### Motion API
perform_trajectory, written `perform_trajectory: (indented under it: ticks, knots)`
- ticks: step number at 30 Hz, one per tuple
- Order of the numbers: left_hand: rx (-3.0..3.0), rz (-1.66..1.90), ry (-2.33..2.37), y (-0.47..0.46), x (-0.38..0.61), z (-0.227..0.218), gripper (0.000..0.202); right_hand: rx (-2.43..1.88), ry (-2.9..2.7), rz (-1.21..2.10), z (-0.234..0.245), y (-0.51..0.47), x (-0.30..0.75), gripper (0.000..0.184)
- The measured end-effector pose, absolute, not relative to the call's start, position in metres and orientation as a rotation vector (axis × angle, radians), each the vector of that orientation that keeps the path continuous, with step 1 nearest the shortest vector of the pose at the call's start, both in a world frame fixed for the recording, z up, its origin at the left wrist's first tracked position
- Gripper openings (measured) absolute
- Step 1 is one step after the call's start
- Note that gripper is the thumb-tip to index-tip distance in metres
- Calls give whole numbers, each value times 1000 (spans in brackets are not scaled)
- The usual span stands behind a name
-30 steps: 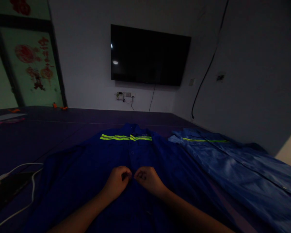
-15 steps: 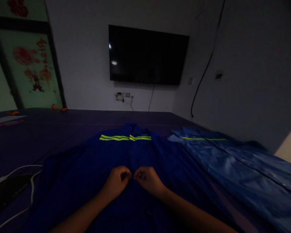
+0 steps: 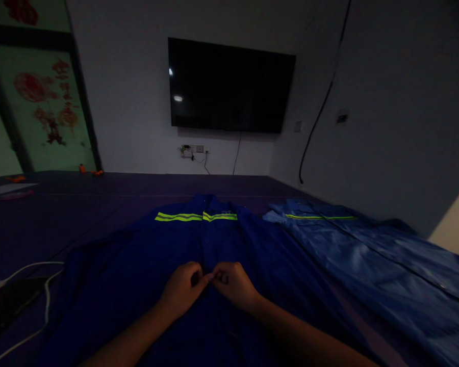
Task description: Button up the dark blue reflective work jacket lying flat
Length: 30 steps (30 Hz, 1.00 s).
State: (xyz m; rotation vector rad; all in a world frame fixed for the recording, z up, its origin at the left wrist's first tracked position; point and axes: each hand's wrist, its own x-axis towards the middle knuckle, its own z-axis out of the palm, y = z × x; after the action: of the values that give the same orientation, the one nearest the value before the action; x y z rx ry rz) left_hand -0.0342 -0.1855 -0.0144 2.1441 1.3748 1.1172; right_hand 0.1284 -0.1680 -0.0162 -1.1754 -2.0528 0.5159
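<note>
Meeting over 1 blue shirt (image 3: pixel 208 318), left hand (image 3: pixel 182 287) and right hand (image 3: pixel 235 286) curl, grip unclear.

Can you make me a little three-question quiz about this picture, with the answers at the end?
1. True or false: the left hand and the right hand have their fingertips close together over the dark blue jacket.

2. Where does the lighter blue garment lie?
A) To the left of the dark blue jacket
B) To the right of it
C) On top of it

3. Fill in the blank: a big black ____ hangs on the wall.

Key: 1. True. 2. B. 3. Television.
</note>
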Motion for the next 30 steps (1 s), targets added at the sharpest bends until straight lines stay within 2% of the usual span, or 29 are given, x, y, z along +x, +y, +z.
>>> perform_trajectory:
  ticks: [4, 12, 16, 30]
  knots:
    - [2200, 1092, 1405, -183, -35, -17, 34, -1196, -2072, 486, -16, -169, 128, 11]
    - [2095, 1191, 1370, -181, -34, -20, 9, -1239, -2160, 347, -12, -169, 129, 9]
    - [2058, 1216, 1374, -180, -34, -21, 9, -1202, -2223, 254, -12, -168, 129, 7]
    - [2072, 1191, 1335, -179, -36, -18, 4, -1237, -2229, 312, -10, -168, 130, 8]
